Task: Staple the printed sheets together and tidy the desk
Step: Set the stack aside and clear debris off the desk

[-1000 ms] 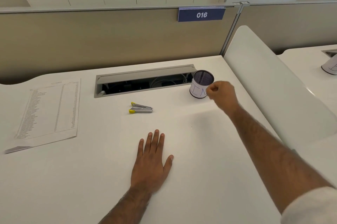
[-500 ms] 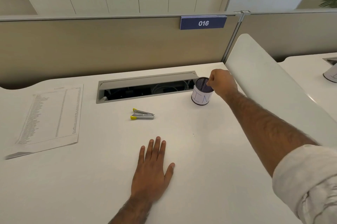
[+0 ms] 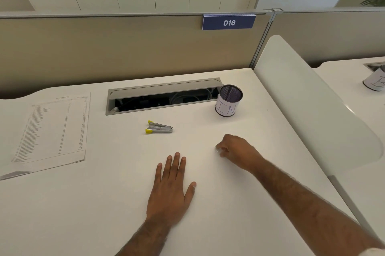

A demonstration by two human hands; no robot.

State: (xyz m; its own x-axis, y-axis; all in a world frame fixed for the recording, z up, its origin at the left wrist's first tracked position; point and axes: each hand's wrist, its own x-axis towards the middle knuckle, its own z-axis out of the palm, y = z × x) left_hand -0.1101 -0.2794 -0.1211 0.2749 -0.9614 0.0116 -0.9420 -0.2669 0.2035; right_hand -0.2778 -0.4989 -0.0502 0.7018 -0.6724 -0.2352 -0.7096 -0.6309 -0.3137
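left hand (image 3: pixel 168 191) flat, right hand (image 3: pixel 235 151) curled (can't tell if holding), any tiny scrap could slip before the 1 o'clock bin (image 3: pixel 228 102).

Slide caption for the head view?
On the desk, left hand flat, right hand curled beside it; stapler, printed sheets, mesh bin untouched.

Open-plan office, white desk (image 3: pixel 208 224), fabric partition (image 3: pixel 104 51), numbered plate "016" (image 3: pixel 228 22), cable tray (image 3: pixel 162 97)

Left hand (image 3: pixel 168 195), right hand (image 3: pixel 235 151): bare. Forearms (image 3: pixel 308 199) bare, hairy. Left hand nails short. Pale cream sleeve (image 3: pixel 375 252) on right arm, only edge visible, bottom right corner, fabric creased.
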